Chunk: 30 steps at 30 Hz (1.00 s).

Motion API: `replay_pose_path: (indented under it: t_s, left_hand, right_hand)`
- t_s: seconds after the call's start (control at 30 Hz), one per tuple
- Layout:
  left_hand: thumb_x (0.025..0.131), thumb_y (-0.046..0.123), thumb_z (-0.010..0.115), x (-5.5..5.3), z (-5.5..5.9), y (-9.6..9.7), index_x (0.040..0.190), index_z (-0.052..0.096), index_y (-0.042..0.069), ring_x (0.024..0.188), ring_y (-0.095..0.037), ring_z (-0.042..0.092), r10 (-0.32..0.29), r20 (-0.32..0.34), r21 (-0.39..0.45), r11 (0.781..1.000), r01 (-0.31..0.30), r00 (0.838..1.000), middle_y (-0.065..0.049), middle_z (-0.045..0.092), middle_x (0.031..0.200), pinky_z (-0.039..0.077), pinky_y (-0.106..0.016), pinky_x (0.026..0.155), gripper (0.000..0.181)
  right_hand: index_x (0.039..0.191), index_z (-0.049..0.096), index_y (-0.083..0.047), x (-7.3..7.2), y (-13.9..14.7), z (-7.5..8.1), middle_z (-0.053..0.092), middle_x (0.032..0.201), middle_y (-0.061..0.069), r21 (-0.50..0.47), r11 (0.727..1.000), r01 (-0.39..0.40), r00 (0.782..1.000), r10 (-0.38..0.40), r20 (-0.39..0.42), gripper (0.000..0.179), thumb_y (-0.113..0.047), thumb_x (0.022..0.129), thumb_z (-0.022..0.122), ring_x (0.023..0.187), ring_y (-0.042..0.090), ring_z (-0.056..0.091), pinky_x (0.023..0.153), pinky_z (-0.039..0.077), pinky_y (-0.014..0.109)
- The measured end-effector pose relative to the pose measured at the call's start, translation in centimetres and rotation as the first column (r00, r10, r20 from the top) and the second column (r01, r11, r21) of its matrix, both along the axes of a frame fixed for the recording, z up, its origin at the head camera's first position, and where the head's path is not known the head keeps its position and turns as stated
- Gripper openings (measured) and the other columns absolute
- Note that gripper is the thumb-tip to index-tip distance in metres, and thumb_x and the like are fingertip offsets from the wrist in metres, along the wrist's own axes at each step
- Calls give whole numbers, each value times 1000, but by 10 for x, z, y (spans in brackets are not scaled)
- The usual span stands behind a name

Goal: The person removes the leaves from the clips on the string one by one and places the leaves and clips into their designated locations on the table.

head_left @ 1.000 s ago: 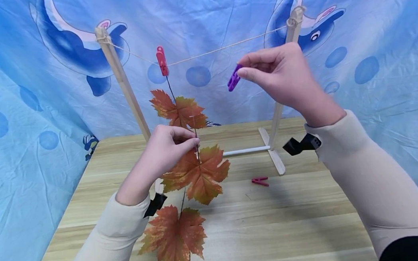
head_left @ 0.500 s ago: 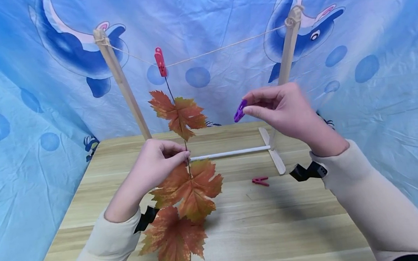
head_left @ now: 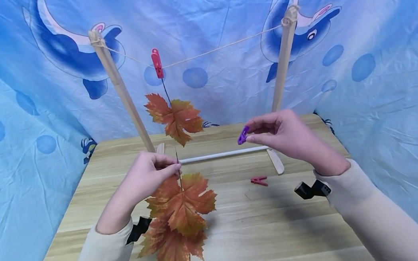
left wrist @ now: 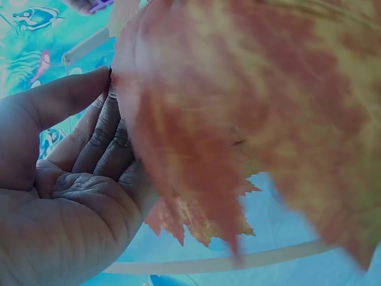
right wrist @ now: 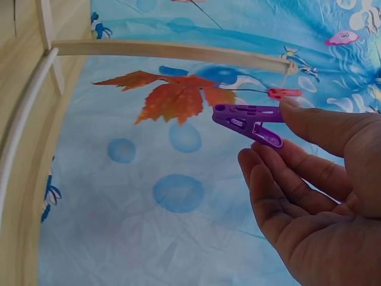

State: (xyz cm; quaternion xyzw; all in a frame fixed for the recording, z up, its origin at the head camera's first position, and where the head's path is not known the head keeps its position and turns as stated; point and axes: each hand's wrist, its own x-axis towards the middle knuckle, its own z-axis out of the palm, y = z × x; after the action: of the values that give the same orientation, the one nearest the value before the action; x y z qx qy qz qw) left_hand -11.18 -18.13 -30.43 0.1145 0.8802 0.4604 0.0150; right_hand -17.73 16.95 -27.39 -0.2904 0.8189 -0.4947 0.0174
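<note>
Pinching a thin dark stem [head_left: 181, 182] between thumb and fingertips, the left hand [head_left: 148, 176] holds a red-orange leaf [head_left: 188, 203] that hangs below it, above the table [head_left: 272, 230] and overlapping a lower leaf [head_left: 176, 248]. The leaf looks light and floppy, probably thin fabric, with jagged points that would crease or fray if crushed; the stem seems wiry and stiffer, so it is the better place to hold, with a light pinch near its upper end. Well apart from it, the right hand [head_left: 284, 136] grips a purple clothespin [head_left: 243, 135], thumb on one handle and fingers at the other, its nose pointing away from the palm. The handles are spread, so it is not being squeezed. This looks like light, rigid, smooth plastic, apt to twist or slip if pressed off-centre; the handle ends suit the grip best.
</note>
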Motion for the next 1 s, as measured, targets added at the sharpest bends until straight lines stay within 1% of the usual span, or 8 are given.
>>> replay_pose_path:
  t_s: [0.13, 0.2, 0.33, 0.43, 0.6, 0.63, 0.87, 1.0]
  left_hand:
    - [96, 8, 71, 3, -3, -3, 94, 78, 1, 72, -19, 70, 2, 9, -13, 1000, -1, 1000, -3, 72, 78, 56, -30, 65, 10]
    - [96, 8, 72, 4, -5, -4, 94, 78, 1, 73, -18, 70, -2, 16, -21, 1000, 2, 1000, -3, 72, 78, 56, -30, 65, 10]
    - [97, 9, 72, 5, -9, -6, 93, 78, 3, 73, -17, 69, -2, 39, -38, 999, 4, 999, -2, 72, 78, 55, -30, 66, 10]
    - [97, 9, 72, 6, -13, -8, 92, 78, 3, 73, -17, 69, 2, 48, -34, 999, 0, 999, -2, 72, 78, 55, -29, 66, 10]
    - [96, 7, 72, 7, -21, -13, 89, 78, 2, 72, -18, 69, 6, 44, -24, 1000, -5, 999, -2, 71, 75, 54, -28, 64, 10]
    - [96, 7, 72, 8, -23, -14, 88, 78, 3, 71, -18, 69, 6, 43, -28, 1000, -5, 999, -2, 71, 74, 54, -28, 64, 10]
    - [95, 6, 71, 10, -38, -23, 86, 76, 2, 69, -17, 67, 11, 67, -44, 999, -8, 998, -2, 70, 72, 52, -28, 62, 11]
    - [95, 5, 71, 10, -46, -27, 86, 76, 2, 69, -18, 67, 27, 81, -48, 999, -23, 996, -2, 70, 72, 52, -27, 60, 11]
  right_hand:
    - [116, 75, -5, 2, 1, -10, 74, 100, 4, -34, 999, -32, 999, 33, 25, 26, -13, 92, 78, 93, 22, 71, 75, 58, 34]
    - [121, 73, -4, 3, 2, -16, 74, 102, 5, -40, 998, -42, 999, 43, 30, 30, -12, 93, 77, 96, 22, 70, 77, 58, 33]
    - [126, 71, -5, 5, 4, -27, 73, 106, 2, -2, 999, -33, 999, 33, -9, 33, -13, 94, 77, 98, 19, 69, 80, 56, 31]
    - [121, 74, -8, 7, 6, -34, 73, 105, 0, 27, 1000, -10, 1000, 11, -12, 30, -15, 93, 78, 100, 16, 68, 80, 56, 31]
    - [117, 76, -7, 10, 10, -47, 74, 102, 1, 41, 999, 14, 999, -16, 49, 28, -16, 91, 80, 98, 17, 69, 80, 56, 30]
    - [117, 76, -6, 10, 10, -50, 74, 101, 2, 42, 999, 15, 998, -17, 55, 28, -16, 91, 80, 95, 18, 70, 79, 56, 30]
    - [111, 78, -5, 10, 15, -72, 74, 98, 2, 44, 999, -2, 1000, 1, 25, 24, -15, 89, 82, 90, 18, 70, 78, 56, 30]
    - [109, 79, -7, 10, 16, -83, 74, 96, -1, 75, 997, 8, 999, -11, 39, 22, -16, 89, 83, 86, 18, 69, 74, 57, 32]
